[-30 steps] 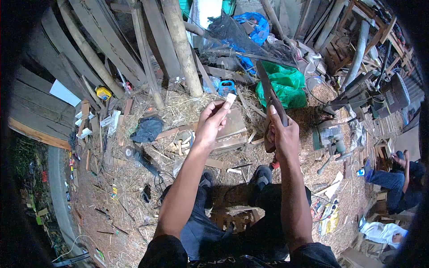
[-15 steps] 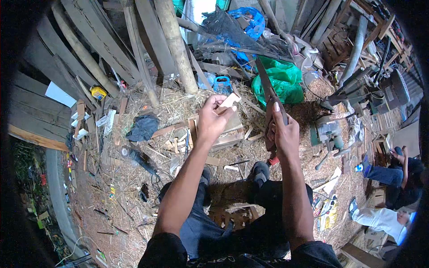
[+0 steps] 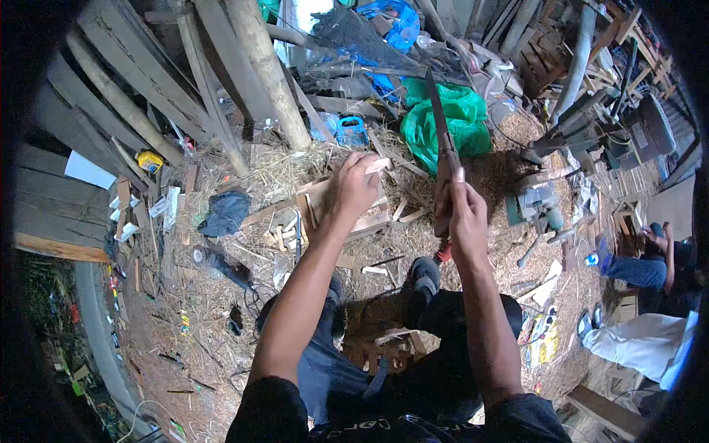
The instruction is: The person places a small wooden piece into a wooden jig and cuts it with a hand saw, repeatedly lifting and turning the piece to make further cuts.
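My left hand [image 3: 357, 184] is closed around a small pale wood piece [image 3: 379, 165], whose end sticks out to the right past my fingers. My right hand [image 3: 467, 214] grips what looks like a handsaw, its long dark blade [image 3: 441, 122] pointing up and away from me. The saw's lower part is partly hidden by my fingers. The two hands are apart, and the blade does not touch the wood piece. Below my left hand sits a low wooden block [image 3: 365, 220] on the littered ground.
A green plastic bag [image 3: 461, 122] lies behind the blade. On the right stands a machine with a handle [image 3: 543, 210]; people sit beyond it, one in jeans [image 3: 639, 284]. A corded power tool [image 3: 221, 264] and black cloth [image 3: 224, 213] lie left. Planks [image 3: 159, 63] lean behind.
My left hand has turned, so the wood piece shows its narrow edge instead of its broad face. The saw is more upright. The whole view has shifted slightly.
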Available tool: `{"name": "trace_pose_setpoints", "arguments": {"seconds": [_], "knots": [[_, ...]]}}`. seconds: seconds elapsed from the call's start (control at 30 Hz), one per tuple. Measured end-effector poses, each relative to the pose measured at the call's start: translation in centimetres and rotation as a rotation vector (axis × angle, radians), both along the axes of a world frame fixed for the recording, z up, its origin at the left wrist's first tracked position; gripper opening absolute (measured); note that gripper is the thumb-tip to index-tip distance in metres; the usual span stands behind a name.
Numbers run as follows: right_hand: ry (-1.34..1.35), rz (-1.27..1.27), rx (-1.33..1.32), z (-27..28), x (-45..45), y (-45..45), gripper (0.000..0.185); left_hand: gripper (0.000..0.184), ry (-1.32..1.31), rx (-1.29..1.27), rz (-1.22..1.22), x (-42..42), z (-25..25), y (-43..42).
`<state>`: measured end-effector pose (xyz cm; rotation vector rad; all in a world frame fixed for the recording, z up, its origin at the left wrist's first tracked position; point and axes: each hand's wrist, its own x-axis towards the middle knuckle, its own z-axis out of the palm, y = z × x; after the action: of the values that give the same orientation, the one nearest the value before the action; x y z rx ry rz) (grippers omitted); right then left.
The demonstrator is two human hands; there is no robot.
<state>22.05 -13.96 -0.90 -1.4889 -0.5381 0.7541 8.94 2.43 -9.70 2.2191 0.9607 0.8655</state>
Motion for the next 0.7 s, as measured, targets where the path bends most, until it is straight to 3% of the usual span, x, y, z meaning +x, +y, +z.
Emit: {"name": "trace_pose_setpoints", "arguments": {"seconds": [0.13, 0.27, 0.37, 0.53, 0.63, 0.7], "knots": [[-0.164, -0.012, -0.107, -5.3, 0.3, 0.3, 0.049, 0.033, 0.028, 0.143, -0.008, 1.1, -7.7, 1.3], [-0.346, -0.179, -0.177, -13.4, -1.6, -1.0, 0.052, 0.029, -0.005, -0.006, 0.0, 2.8, -16.5, 2.6], [-0.202, -0.212, -0.223, -17.3, -4.9, -3.3, 0.042, 0.028, 0.126, 0.22, -0.006, 2.7, -17.5, 1.5], [-0.169, -0.195, -0.245, -23.4, -7.5, -4.5, 0.032, 0.028, 0.118, 0.229, 0.017, 3.0, -18.7, 1.1], [-0.144, -0.177, -0.227, -25.3, -8.1, -4.2, 0.033, 0.028, 0.306, 0.285, 0.014, 2.5, -18.3, 1.0], [-0.145, -0.165, -0.213, -25.8, -8.0, -4.2, 0.037, 0.033, 0.252, 0.238, 0.01, 2.6, -18.3, 0.9]]}}
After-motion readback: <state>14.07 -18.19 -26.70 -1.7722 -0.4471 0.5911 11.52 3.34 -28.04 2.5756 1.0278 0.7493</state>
